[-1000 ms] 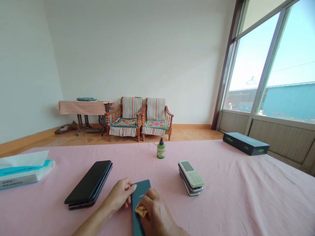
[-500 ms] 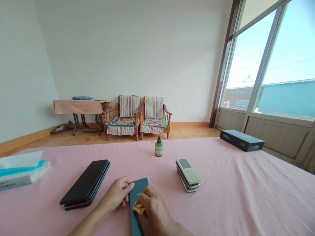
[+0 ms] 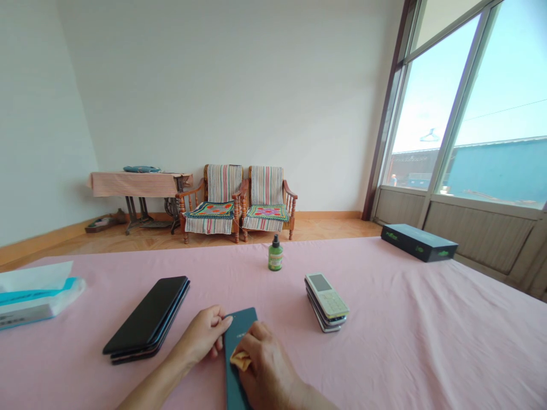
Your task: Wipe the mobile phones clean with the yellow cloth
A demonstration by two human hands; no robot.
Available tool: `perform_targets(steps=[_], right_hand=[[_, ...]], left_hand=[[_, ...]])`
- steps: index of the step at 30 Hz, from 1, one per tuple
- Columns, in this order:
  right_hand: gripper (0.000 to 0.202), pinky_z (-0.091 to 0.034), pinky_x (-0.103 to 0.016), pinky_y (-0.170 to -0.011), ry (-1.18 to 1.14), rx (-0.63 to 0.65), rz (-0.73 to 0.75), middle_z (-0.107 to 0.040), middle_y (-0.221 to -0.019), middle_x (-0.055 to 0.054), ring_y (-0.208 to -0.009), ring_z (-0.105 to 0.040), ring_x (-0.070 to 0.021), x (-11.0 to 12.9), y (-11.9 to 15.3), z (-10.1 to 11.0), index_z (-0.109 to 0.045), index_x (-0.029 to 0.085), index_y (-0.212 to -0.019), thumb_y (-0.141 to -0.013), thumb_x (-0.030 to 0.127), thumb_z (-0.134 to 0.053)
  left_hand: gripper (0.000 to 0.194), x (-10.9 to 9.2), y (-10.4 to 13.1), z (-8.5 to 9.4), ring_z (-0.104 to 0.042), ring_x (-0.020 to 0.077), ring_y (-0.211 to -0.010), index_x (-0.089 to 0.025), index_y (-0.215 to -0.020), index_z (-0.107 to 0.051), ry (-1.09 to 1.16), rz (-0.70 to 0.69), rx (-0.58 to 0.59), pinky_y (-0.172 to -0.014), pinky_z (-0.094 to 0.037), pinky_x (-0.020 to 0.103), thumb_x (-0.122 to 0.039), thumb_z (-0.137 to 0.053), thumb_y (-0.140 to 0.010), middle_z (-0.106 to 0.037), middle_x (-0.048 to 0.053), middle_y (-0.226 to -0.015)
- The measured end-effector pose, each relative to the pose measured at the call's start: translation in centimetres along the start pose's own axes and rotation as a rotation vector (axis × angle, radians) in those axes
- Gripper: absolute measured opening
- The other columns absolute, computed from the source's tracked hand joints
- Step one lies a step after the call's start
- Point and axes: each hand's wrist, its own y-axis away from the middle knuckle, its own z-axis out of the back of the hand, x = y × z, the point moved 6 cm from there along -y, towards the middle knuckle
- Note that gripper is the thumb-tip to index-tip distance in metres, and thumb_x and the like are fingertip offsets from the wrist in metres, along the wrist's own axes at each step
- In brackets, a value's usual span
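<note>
A dark teal phone lies on the pink cloth, back side up, with small lettering near its upper middle. My left hand grips its left edge near the top, thumb on the upper face and fingers curled at the side. In my right hand, a folded yellow cloth is pinched and pressed against the phone's back. That hand covers the phone's lower right part. Left of my hands is a stack of large dark phones. To the right stands a stack of smaller phones, a white keypad phone on top.
Beyond my hands stands a green spray bottle. A black box sits at the far right corner of the pink-covered surface. A tissue pack lies at the left edge. Two wooden armchairs stand against the wall.
The whole view has shifted very slightly. Both hands keep their places on the phone, and the yellow cloth stays at about the same spot on its back.
</note>
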Motion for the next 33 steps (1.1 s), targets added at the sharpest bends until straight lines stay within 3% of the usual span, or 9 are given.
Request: perform_targets(steps=[13, 22, 33], right_hand=[[0.025, -0.039, -0.022, -0.073, -0.003, -0.002, 0.007, -0.057, -0.091, -0.004, -0.087, -0.054, -0.0156, 0.0, 0.02, -0.07, -0.06, 0.018, -0.08, -0.066, -0.001, -0.052], [0.029, -0.04, -0.021, -0.071, 0.002, -0.008, 0.004, -0.058, -0.089, -0.004, -0.085, -0.054, -0.0158, 0.11, -0.02, -0.06, -0.06, 0.018, -0.077, -0.059, -0.003, -0.051], [0.027, -0.04, -0.021, -0.072, -0.045, 0.01, -0.018, -0.061, -0.09, -0.004, -0.086, -0.056, -0.0151, 0.58, -0.28, 0.84, -0.063, 0.018, -0.079, -0.07, -0.004, -0.05]], left_hand=[[0.05, -0.15, 0.07, 0.05, -0.041, 0.0091, -0.03, -0.019, -0.068, -0.047, -0.002, -0.002, -0.002, -0.034, -0.027, 0.018, -0.068, -0.057, -0.063, -0.049, -0.007, -0.041], [0.048, -0.22, 0.13, 0.1, -0.042, 0.0097, -0.031, -0.019, -0.067, -0.047, -0.009, -0.003, -0.002, -0.034, -0.028, 0.019, -0.066, -0.058, -0.065, -0.05, -0.007, -0.042], [0.051, -0.47, 0.11, -0.02, -0.04, 0.0093, -0.03, -0.019, -0.067, -0.047, -0.005, -0.017, 0.021, -0.033, -0.027, 0.019, -0.069, -0.057, -0.063, -0.048, -0.007, -0.04]])
